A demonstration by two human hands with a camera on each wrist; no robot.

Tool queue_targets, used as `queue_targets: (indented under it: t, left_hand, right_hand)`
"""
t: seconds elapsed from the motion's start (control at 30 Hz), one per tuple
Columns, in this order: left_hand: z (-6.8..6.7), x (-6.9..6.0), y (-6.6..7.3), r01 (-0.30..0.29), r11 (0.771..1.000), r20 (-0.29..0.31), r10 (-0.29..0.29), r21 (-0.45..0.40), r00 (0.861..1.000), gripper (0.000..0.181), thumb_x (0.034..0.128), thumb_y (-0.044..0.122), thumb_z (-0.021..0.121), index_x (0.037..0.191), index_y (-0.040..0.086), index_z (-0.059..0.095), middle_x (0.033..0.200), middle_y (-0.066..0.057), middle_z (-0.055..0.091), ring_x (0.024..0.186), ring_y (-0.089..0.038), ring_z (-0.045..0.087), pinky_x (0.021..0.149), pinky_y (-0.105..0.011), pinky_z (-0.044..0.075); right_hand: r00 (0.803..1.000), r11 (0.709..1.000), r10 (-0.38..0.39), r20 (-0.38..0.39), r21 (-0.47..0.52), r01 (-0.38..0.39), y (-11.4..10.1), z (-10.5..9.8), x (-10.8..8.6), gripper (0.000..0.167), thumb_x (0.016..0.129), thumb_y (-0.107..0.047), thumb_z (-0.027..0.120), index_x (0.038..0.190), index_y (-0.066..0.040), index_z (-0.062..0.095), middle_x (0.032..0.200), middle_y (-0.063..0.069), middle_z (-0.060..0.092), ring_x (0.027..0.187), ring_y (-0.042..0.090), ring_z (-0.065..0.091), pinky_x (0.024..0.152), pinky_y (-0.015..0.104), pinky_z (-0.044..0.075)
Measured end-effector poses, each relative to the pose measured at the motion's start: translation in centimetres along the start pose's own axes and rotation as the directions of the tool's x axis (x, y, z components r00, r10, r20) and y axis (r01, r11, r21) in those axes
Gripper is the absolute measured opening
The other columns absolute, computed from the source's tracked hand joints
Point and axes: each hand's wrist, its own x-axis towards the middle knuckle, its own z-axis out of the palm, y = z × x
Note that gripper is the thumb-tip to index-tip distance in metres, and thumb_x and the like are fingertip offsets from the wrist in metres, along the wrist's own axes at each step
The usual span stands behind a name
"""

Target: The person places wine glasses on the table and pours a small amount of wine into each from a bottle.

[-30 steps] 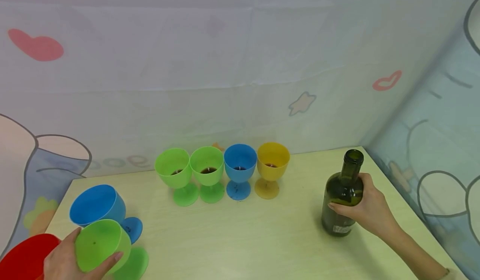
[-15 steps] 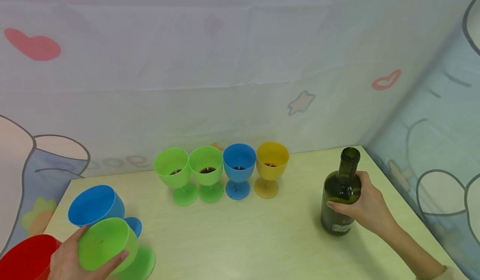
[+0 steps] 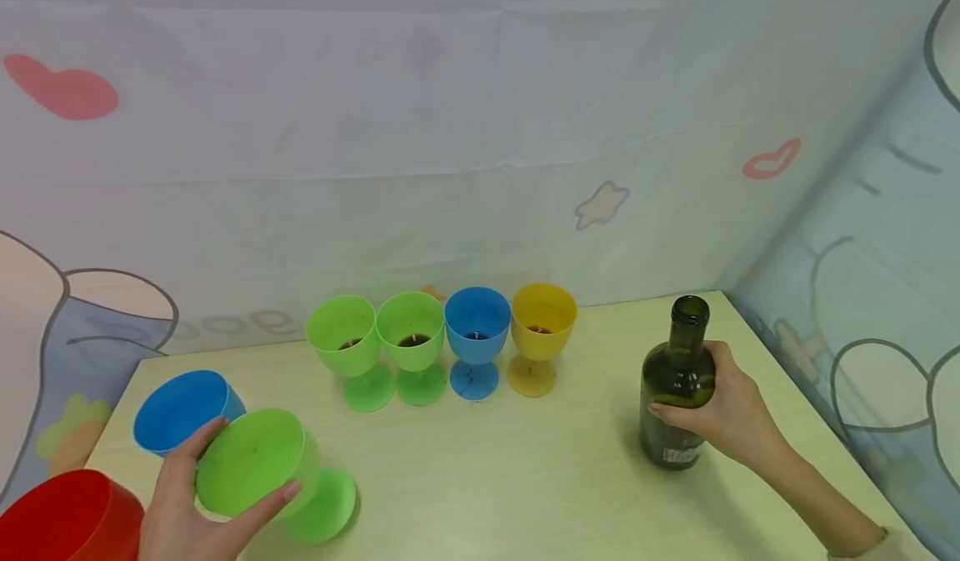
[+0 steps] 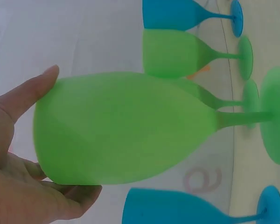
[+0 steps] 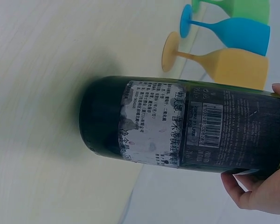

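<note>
My left hand grips a green goblet around its bowl near the rim, at the lower left; thumb and fingers lie on opposite sides in the left wrist view. Its bowl looks empty, and the round foot shows to the right. On the right, my right hand holds a dark green wine bottle by its upper body, upright. Printed labels cover the bottle in the right wrist view. A blue goblet stands behind the held one, and a red goblet is at the lower left corner.
At the back of the pale table several goblets stand in a row, touching or nearly so: two green, one blue and one yellow. Each has a little dark liquid inside. A printed cloth hangs behind the table.
My left hand has carried the green goblet to the right and a little away from me, off the blue and red ones. The bottle has shifted slightly left in the right hand.
</note>
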Motion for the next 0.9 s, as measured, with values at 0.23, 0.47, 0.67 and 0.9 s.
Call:
queue_targets:
  t: [0.23, 0.47, 0.67, 0.9]
  left_hand:
    - [-0.5, -2.1, 6.0, -0.006, 0.984, 0.100, 0.024, -0.181, 0.995, 0.114, 0.0619, 0.052, 0.078, 0.146, 0.011, 0.013, 0.142, -0.018, 0.024, 0.124, -0.039, 0.025, 0.093, -0.060, 0.031]
    - [0.3, -3.9, 9.8, -0.081, 0.925, 0.084, 0.120, -0.371, 0.989, 0.105, 0.0624, 0.033, 0.084, 0.143, 0.012, 0.020, 0.140, -0.011, 0.029, 0.127, -0.031, 0.027, 0.098, -0.053, 0.026]
    - [1.8, -3.9, 11.2, -0.102, 0.902, 0.124, 0.168, -0.419, 0.978, 0.101, 0.0617, 0.035, 0.084, 0.141, 0.017, 0.023, 0.138, -0.007, 0.031, 0.125, -0.030, 0.030, 0.096, -0.054, 0.031]
    - [3.4, -4.2, 12.6, -0.164, 0.874, 0.109, 0.238, -0.456, 0.965, 0.096, 0.0592, 0.029, 0.086, 0.136, 0.018, 0.029, 0.133, -0.002, 0.036, 0.119, -0.027, 0.037, 0.093, -0.052, 0.034]
  right_hand:
    - [1.000, 1.000, 0.012, 0.014, 0.014, -0.012, -0.2, 0.1, 0.1, 0.082, 0.060, -0.018, 0.085, 0.118, 0.006, 0.033, 0.098, 0.027, 0.056, 0.086, 0.040, 0.058, 0.069, 0.051, 0.046]
    - [1.000, 1.000, 0.004, 0.010, 0.014, -0.004, -0.3, 0.2, 0.1, 0.080, 0.061, -0.018, 0.084, 0.118, 0.006, 0.034, 0.099, 0.026, 0.056, 0.086, 0.040, 0.058, 0.069, 0.052, 0.046]
    - [1.000, 1.000, -0.010, 0.014, 0.017, 0.010, -0.6, 0.4, 0.1, 0.077, 0.061, -0.017, 0.084, 0.117, 0.005, 0.036, 0.099, 0.023, 0.057, 0.086, 0.038, 0.057, 0.070, 0.050, 0.045]
    - [0.998, 0.999, -0.035, 0.045, 0.031, 0.034, -1.1, 0.8, 0.0, 0.076, 0.061, -0.015, 0.084, 0.118, 0.005, 0.036, 0.103, 0.023, 0.055, 0.090, 0.039, 0.057, 0.073, 0.052, 0.045]
